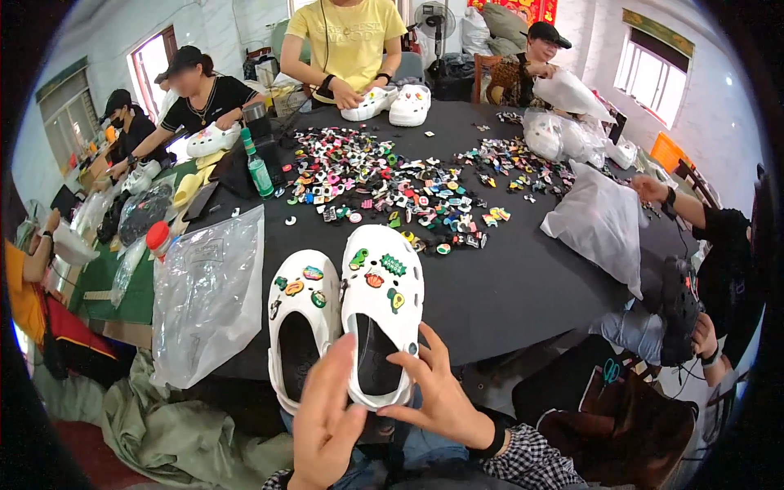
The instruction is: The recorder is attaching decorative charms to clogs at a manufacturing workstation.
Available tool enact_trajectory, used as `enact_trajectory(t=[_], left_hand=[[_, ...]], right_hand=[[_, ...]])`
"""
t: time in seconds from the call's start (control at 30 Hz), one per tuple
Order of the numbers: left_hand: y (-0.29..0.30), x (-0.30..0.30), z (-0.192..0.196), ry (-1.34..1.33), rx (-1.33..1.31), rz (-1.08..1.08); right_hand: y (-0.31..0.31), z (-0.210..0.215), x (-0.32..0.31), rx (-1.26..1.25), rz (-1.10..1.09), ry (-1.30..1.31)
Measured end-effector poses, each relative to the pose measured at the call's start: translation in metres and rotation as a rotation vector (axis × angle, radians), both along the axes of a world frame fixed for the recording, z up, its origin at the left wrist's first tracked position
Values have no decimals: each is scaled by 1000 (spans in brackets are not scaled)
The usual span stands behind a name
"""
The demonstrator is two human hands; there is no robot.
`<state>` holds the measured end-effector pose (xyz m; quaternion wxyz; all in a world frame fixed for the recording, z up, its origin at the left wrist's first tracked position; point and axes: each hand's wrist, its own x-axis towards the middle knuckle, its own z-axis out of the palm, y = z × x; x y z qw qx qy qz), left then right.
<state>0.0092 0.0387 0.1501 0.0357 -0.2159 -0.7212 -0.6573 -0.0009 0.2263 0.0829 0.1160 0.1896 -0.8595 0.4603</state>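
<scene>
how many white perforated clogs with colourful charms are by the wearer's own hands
2: the left white clog, partly covered by the left hand, and the right white clog beside it, with the right hand at its heel. None seems fully hidden there.

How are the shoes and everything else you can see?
Left white shoe: charms attached.
Right white shoe: charms attached.
Left hand: open.
Right hand: touching right white shoe.
Loose charms: scattered in heaps.
Green bottle: standing.
Plastic bag beside shoes: lying flat.
Fan: can't tell if spinning.
</scene>
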Motion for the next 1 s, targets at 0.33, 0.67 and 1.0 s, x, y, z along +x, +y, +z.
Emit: enact_trajectory(t=[0.33, 0.67, 1.0], left_hand=[[52, -22, -16, -384, 643, -160], [70, -40, -20, -585, 949, -59], [72, -65, -37, -605, 973, -84]], right_hand=[[-4, -20, 11, -62, -1, 34], [-6, -39, 14, -113, 1, 95], [3, -31, 12, -11, 57, 93]])
